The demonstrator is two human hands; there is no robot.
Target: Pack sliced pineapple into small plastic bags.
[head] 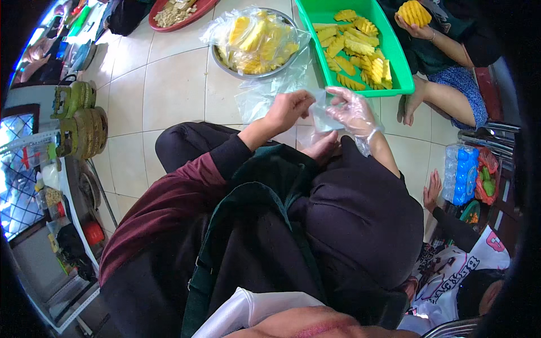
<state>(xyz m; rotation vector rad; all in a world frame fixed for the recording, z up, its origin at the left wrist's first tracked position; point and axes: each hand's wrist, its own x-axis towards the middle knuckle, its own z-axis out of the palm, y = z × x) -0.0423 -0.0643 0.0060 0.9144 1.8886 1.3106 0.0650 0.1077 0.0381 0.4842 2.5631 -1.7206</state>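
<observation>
My left hand (290, 110), bare, pinches the edge of a small clear plastic bag (322, 113) above my crossed legs. At the bag's other side is my right hand (353, 112), in a clear plastic glove, its fingers bent against the film. More loose clear bags (270, 99) lie on the tiles just beyond my left hand. Past them stands a round metal bowl (219, 63) heaped with bagged pineapple pieces (262, 38). A green plastic tub (403, 80) beyond my right hand holds cut pineapple spears (359, 44).
At the right, another person's hand (416, 27) holds a peeled pineapple (415, 13). A second person's hand (432, 190) rests near blue-capped bottles (463, 175). Green gas cylinders (82, 131) stand left. A red tray (162, 26) of pale pieces lies at the far side.
</observation>
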